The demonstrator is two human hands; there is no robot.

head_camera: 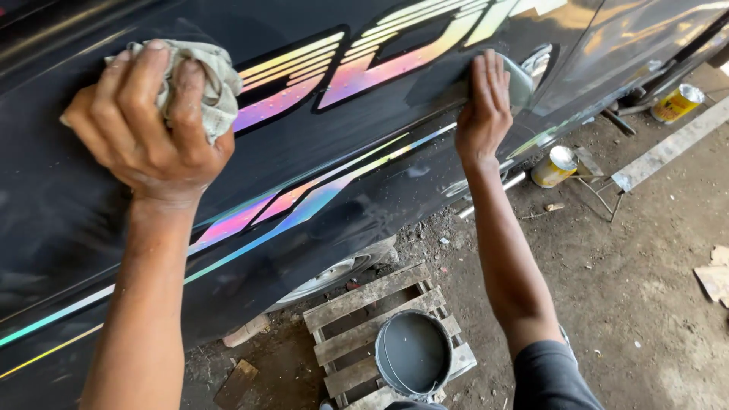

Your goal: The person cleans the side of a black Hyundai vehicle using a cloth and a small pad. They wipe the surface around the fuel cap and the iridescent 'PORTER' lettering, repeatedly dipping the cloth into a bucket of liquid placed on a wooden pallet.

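1. The left hand (144, 125) is on the left, pressed on the vehicle side (326, 159), with a rag (209, 80) under its fingers (140, 72).
2. The right hand (482, 110) is farther right on the same side, flat on a pad (518, 82).
3. A bucket (414, 353) sits on a pallet (357, 304) on the ground, near and between the arms.
4. A wheel (330, 275) is just left of the pallet, under the vehicle.
5. Two cans (554, 165) stand far right on the ground.

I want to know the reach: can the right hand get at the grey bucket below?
Probably yes: the right hand presses a pad on the black panel, but nothing blocks the bucket on the pallet.
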